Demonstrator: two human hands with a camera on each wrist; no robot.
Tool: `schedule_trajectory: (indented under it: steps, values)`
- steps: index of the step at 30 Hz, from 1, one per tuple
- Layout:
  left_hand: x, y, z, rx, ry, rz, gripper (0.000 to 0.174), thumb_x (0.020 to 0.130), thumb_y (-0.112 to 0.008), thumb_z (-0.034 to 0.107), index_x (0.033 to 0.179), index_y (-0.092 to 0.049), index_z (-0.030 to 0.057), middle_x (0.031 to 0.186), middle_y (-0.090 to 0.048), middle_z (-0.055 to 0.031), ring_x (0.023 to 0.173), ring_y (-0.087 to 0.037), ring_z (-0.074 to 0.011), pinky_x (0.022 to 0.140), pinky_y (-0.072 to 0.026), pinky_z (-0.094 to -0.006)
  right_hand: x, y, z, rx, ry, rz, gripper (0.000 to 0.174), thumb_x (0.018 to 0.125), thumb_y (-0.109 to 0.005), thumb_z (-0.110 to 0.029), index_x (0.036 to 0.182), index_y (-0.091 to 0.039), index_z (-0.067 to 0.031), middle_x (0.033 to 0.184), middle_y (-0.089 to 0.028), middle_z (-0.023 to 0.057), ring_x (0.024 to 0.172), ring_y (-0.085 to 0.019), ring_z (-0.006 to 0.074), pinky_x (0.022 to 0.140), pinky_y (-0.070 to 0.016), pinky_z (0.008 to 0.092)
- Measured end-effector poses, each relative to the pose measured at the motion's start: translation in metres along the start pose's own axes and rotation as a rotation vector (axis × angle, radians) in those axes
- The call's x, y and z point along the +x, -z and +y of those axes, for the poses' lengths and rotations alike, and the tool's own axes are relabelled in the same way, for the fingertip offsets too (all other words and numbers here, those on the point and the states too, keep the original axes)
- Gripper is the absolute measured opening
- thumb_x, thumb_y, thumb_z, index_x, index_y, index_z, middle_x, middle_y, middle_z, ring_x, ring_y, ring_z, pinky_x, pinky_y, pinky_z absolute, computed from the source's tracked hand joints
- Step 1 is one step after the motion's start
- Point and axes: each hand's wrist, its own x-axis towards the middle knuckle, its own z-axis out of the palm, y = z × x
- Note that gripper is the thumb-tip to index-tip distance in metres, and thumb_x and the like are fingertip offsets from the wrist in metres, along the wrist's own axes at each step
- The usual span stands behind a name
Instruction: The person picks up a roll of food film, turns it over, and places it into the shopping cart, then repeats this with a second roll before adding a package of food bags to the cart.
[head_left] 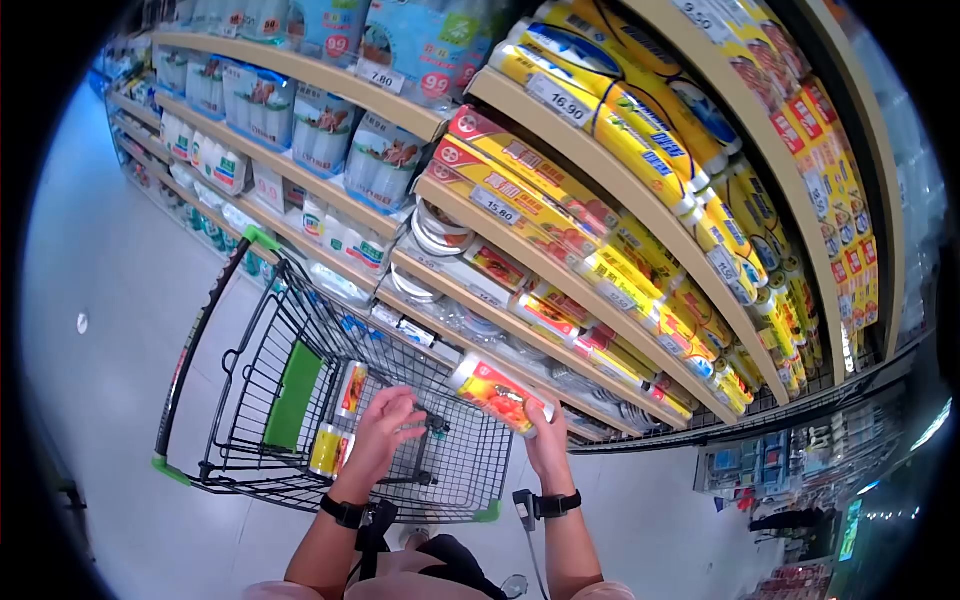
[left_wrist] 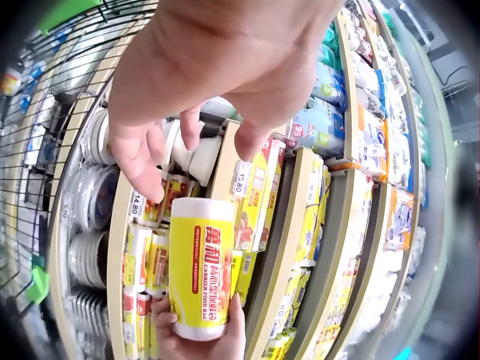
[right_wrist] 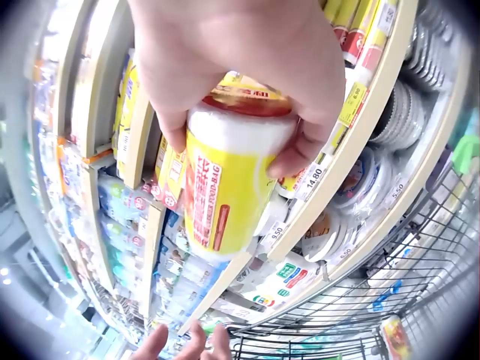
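My right hand grips one end of a yellow-and-white roll of food bags, held tilted over the far side of the cart, close to the shelves. In the right wrist view the thumb and fingers wrap the upper end of that roll. The left wrist view shows its label reading "CARRIER FOOD-BAG". My left hand hovers over the cart, fingers loosely bent, with nothing in it. It is apart from the roll. Two similar rolls, one upper and one lower, lie in the cart near its green panel.
The black wire shopping cart stands in front of me, alongside the shelves. Yellow rolls, red-and-yellow boxes and bagged goods fill the shelves. Disposable bowls and plates sit on the lower shelves. Grey floor extends left.
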Motion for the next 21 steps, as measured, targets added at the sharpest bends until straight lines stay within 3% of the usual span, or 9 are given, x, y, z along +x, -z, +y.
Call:
schedule_trajectory:
  steps: [2, 6, 9, 10, 15, 16, 19, 20, 21]
  values:
    - [-0.012, -0.018, -0.002, 0.008, 0.01, -0.078, 0.052, 0.098, -0.058, 0.019, 0.144, -0.035, 0.0102, 0.123, -0.051, -0.0104, 0.111, -0.059, -0.0244, 0.091, -0.0541, -0.0439, -0.023, 0.011, 0.001, 0.025, -0.029, -0.069, 0.047, 0.089, -0.071, -0.012, 0.13, -0.049, -0.0031, 0.119, -0.059, 0.0107, 0.108, -0.06, 0.0196, 0.093, -0.0504, 0.0336]
    - [-0.031, -0.052, -0.022, 0.012, 0.051, -0.234, 0.057, 0.097, -0.058, 0.016, 0.146, -0.03, 0.0104, 0.118, -0.053, -0.0124, 0.11, -0.06, -0.0263, 0.092, -0.0556, -0.0458, -0.048, 0.031, -0.005, -0.044, -0.006, -0.171, 0.049, 0.089, -0.071, -0.011, 0.132, -0.05, -0.0055, 0.122, -0.058, 0.0098, 0.111, -0.058, 0.0196, 0.097, -0.049, 0.035]
    - [-0.053, -0.076, -0.041, 0.184, 0.006, -0.212, 0.046, 0.1, -0.054, 0.017, 0.141, -0.034, 0.0103, 0.13, -0.053, -0.0147, 0.115, -0.061, -0.0306, 0.088, -0.0585, -0.0467, -0.075, 0.053, -0.018, -0.037, -0.018, -0.24, 0.053, 0.093, -0.068, -0.016, 0.138, -0.045, -0.0046, 0.127, -0.054, 0.0114, 0.115, -0.054, 0.0167, 0.097, -0.0458, 0.0309]
    - [-0.056, -0.079, -0.052, 0.071, 0.015, -0.223, 0.055, 0.094, -0.062, 0.01, 0.139, -0.031, 0.0091, 0.117, -0.054, -0.0179, 0.107, -0.064, -0.028, 0.08, -0.0625, -0.0411, -0.085, 0.06, -0.026, 0.003, -0.032, -0.247, 0.052, 0.094, -0.067, -0.016, 0.139, -0.044, -0.0043, 0.128, -0.053, 0.0112, 0.114, -0.054, 0.0169, 0.097, -0.0458, 0.0314]
    - [-0.083, -0.105, -0.077, 0.158, 0.02, -0.137, 0.048, 0.095, -0.064, 0.021, 0.131, -0.037, 0.0061, 0.119, -0.056, -0.0138, 0.104, -0.065, -0.0257, 0.075, -0.0632, -0.037, -0.114, 0.107, -0.035, 0.182, -0.063, -0.356, 0.048, 0.102, -0.053, -0.027, 0.144, -0.039, -0.0095, 0.136, -0.05, 0.0096, 0.118, -0.056, 0.0209, 0.088, -0.0538, 0.0385]
    - [-0.09, -0.11, -0.08, 0.187, 0.01, -0.144, 0.047, 0.095, -0.063, 0.024, 0.13, -0.038, 0.0058, 0.119, -0.056, -0.0132, 0.103, -0.065, -0.0251, 0.074, -0.063, -0.0361, -0.121, 0.112, -0.039, 0.097, -0.043, -0.318, 0.05, 0.103, -0.051, -0.033, 0.145, -0.036, -0.0101, 0.129, -0.055, 0.0109, 0.105, -0.062, 0.0208, 0.076, -0.0555, 0.0344]
    - [-0.112, -0.127, -0.093, 0.324, -0.031, -0.11, 0.041, 0.098, -0.057, 0.033, 0.126, -0.043, 0.0061, 0.118, -0.058, -0.0109, 0.101, -0.066, -0.0214, 0.073, -0.0619, -0.0339, -0.133, 0.14, -0.045, -0.054, -0.136, -0.367, 0.058, 0.103, -0.05, -0.037, 0.147, -0.031, -0.0058, 0.116, -0.059, 0.0126, 0.085, -0.066, 0.0194, 0.069, -0.0545, 0.0301]
    - [-0.12, -0.132, -0.098, 0.352, -0.051, -0.099, 0.04, 0.099, -0.055, 0.034, 0.125, -0.045, 0.006, 0.116, -0.06, -0.0095, 0.099, -0.066, -0.0195, 0.073, -0.0618, -0.0336, -0.138, 0.145, -0.044, -0.065, -0.116, -0.354, 0.06, 0.103, -0.049, -0.041, 0.148, -0.03, -0.007, 0.107, -0.061, 0.0118, 0.069, -0.066, 0.0181, 0.061, -0.0519, 0.0271]
    - [-0.127, -0.137, -0.102, 0.381, -0.071, -0.087, 0.039, 0.1, -0.053, 0.036, 0.124, -0.048, 0.006, 0.113, -0.062, -0.008, 0.098, -0.067, -0.0175, 0.073, -0.0618, -0.0332, -0.144, 0.15, -0.048, -0.067, -0.116, -0.37, 0.06, 0.103, -0.049, -0.041, 0.148, -0.03, -0.0076, 0.108, -0.061, 0.012, 0.069, -0.065, 0.018, 0.059, -0.0514, 0.0268]
